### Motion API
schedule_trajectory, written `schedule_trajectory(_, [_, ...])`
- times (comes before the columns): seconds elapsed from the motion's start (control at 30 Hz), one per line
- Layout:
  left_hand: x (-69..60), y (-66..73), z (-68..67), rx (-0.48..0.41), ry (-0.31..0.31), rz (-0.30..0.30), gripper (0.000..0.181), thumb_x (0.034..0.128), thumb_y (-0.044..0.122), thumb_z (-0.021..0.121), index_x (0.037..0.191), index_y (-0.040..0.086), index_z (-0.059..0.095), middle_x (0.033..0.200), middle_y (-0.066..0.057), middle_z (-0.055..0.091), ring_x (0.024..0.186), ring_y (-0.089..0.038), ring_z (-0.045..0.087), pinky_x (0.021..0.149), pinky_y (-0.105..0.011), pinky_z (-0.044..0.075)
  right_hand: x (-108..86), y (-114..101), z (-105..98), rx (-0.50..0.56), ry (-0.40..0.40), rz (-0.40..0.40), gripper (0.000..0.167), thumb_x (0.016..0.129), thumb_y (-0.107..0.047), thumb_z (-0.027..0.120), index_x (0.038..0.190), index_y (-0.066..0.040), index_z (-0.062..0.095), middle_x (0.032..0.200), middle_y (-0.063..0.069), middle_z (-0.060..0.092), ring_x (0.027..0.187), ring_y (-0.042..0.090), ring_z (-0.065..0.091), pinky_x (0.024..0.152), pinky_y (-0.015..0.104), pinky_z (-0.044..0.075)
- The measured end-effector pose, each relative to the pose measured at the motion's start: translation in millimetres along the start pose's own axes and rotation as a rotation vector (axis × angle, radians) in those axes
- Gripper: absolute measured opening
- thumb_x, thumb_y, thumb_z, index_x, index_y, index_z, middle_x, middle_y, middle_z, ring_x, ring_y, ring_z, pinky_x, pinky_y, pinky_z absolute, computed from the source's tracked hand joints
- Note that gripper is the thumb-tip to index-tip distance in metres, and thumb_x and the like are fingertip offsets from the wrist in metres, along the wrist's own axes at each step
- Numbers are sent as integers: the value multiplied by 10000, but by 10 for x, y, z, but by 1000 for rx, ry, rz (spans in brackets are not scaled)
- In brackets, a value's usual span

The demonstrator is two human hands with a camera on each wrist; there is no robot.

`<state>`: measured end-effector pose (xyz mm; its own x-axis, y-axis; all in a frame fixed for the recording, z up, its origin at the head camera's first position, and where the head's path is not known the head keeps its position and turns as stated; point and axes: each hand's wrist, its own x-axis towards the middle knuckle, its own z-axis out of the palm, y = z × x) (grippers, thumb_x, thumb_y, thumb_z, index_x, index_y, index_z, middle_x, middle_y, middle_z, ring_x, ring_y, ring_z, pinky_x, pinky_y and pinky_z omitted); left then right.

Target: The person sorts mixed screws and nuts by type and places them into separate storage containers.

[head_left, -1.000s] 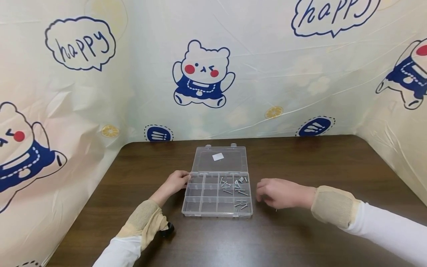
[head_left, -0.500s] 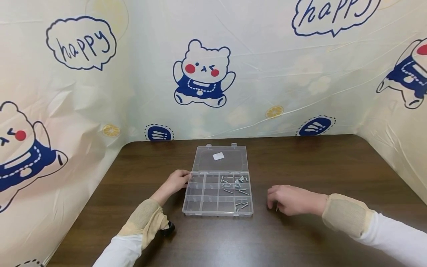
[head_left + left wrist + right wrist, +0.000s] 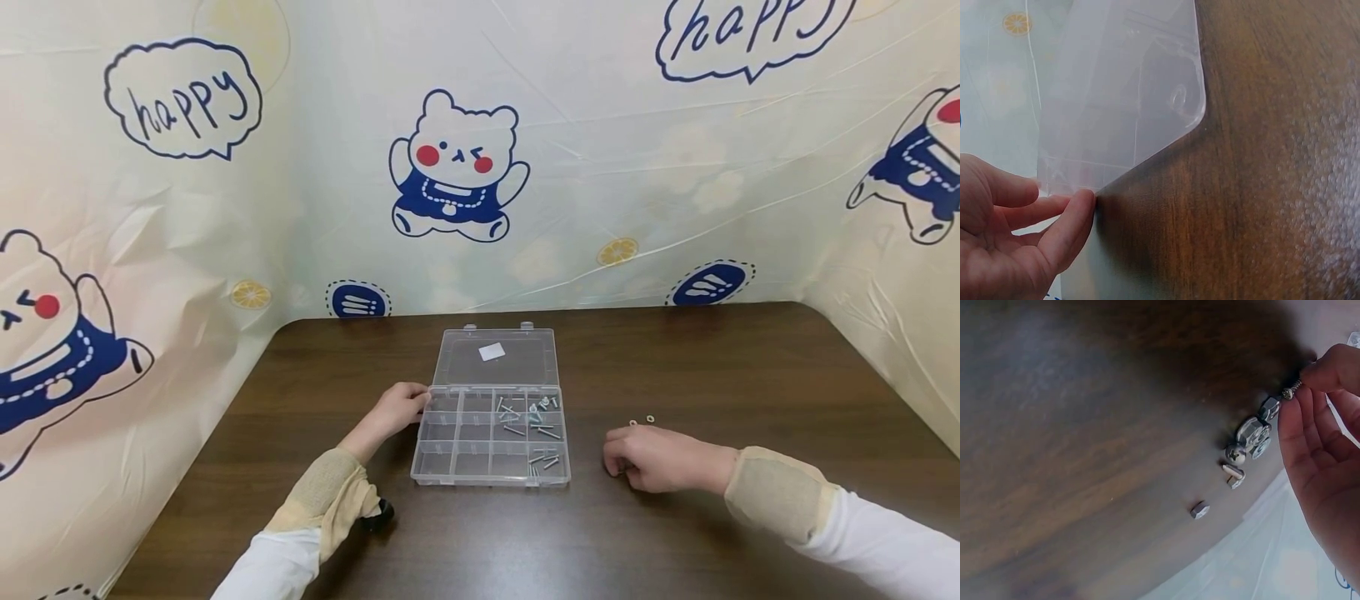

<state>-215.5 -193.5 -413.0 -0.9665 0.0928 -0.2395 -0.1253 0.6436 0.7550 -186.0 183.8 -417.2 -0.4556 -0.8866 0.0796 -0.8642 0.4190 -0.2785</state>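
A clear divided box [image 3: 471, 460] lies with its lid [image 3: 495, 358] folded back; several screws [image 3: 547, 432] are in its right-hand compartments. My left hand [image 3: 395, 410] pinches the box's left edge near the back; in the left wrist view the fingers [image 3: 1079, 212] touch a corner of the clear plastic [image 3: 1122, 106]. Right of the box, my right hand [image 3: 670, 460] is low over the table. The right wrist view shows that hand [image 3: 1329, 444] pinching a small screw [image 3: 1290, 392] between thumb and fingers, beside a cluster of nuts and screws [image 3: 1250, 432] on the table.
Two small pieces [image 3: 650, 418] lie on the brown table [image 3: 480, 542] behind my right hand. One nut [image 3: 1199, 510] sits apart from the cluster in the right wrist view. A black object [image 3: 377, 516] is at my left wrist. A printed cloth [image 3: 585, 167] stands behind the table.
My right hand has moved right and a little toward the front, away from the box, and small pieces now show behind it. My left hand stays at the box edge.
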Motion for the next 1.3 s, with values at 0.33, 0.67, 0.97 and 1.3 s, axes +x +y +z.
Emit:
schedule_trajectory(0.33, [-19, 6, -3, -7, -2, -10, 309, 942, 19, 405, 1163, -182, 486, 1146, -309, 529, 1052, -371, 541, 822, -390, 525, 59, -54, 33, 91, -42, 14, 287, 604, 109, 482, 692, -163, 507, 680, -124, 403, 605, -7, 389, 510, 101, 360])
schedule_trajectory(0.67, [-30, -4, 3, -32, -1, -3, 313, 941, 12, 405, 1166, -194, 475, 1149, -319, 521, 1062, -377, 534, 819, -382, 527, 267, -181, -90, 74, 105, -114, 231, 635, 71, 565, 748, -130, 554, 716, -90, 448, 643, 12, 430, 558, 77, 378])
schedule_trajectory(0.97, [-20, -8, -9, -11, -6, -8, 314, 947, 23, 401, 1171, -183, 477, 1150, -313, 521, 1057, -376, 537, 823, -391, 524, 527, -288, -177, 38, 263, -282, 209, 661, 56, 561, 792, -106, 566, 762, -56, 483, 692, 43, 459, 623, 82, 415])
schedule_trajectory(1.3, [-12, 14, -1, -23, -1, 0, 303, 944, 15, 402, 1157, -183, 487, 1127, -306, 536, 1048, -368, 544, 814, -383, 530, 820, -325, -240, 17, 259, -281, 197, 697, 69, 573, 810, -92, 585, 786, -48, 512, 709, 48, 484, 640, 79, 437])
